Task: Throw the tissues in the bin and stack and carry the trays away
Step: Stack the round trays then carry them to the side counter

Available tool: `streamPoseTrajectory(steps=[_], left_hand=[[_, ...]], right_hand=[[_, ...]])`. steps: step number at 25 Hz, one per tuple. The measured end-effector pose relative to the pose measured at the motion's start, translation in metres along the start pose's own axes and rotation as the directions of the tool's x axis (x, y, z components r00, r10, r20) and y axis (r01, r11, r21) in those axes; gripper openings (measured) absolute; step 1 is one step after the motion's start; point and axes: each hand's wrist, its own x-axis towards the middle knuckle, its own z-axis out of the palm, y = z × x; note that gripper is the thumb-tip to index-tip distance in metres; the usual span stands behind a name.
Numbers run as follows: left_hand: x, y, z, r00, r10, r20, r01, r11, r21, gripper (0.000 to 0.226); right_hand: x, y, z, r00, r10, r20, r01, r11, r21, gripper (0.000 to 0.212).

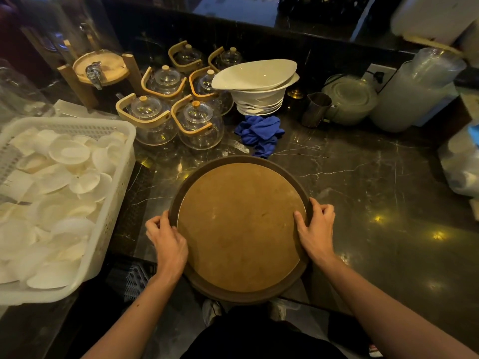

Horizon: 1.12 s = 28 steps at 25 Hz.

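A round brown tray point(239, 226) with a dark rim and a tan inner surface lies at the front edge of the dark marble counter, its near part overhanging the edge. Whether it is one tray or a stack I cannot tell. My left hand point(166, 238) grips the tray's left rim, fingers curled over it. My right hand point(317, 229) grips the right rim, thumb resting on the tan surface. Nothing lies on the tray. No tissues and no bin are in view.
A white plastic basket point(114, 200) full of white saucers stands at the left. Behind the tray are several glass teapots point(199, 123), a stack of white bowls point(259, 86), a blue cloth point(260, 132), a metal jug point(315, 110) and plastic containers point(412, 94).
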Motion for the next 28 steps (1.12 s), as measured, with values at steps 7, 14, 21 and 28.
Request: streamPoseTrajectory(steps=[7,14,21,28], left_hand=[[-0.004,-0.002,0.001,1.0,0.022,0.005,-0.023,1.0,0.017,0.043],[-0.004,-0.001,-0.005,0.996,-0.012,0.085,0.005,0.996,0.089,0.047],[0.013,0.004,-0.012,0.986,-0.074,0.148,0.023,0.947,0.322,0.039],[-0.029,0.007,-0.01,0.982,-0.189,-0.005,0.187,0.972,0.143,0.045]], right_hand=[[-0.003,0.004,0.003,0.996,0.062,0.062,-0.067,0.995,0.08,0.061],[0.002,0.003,0.002,0.993,0.05,0.102,-0.031,0.983,-0.183,0.057],[0.005,0.005,-0.006,0.981,0.109,0.16,-0.072,0.974,-0.216,0.055],[0.008,0.018,-0.013,0.981,0.002,0.194,-0.007,1.0,0.023,0.054]])
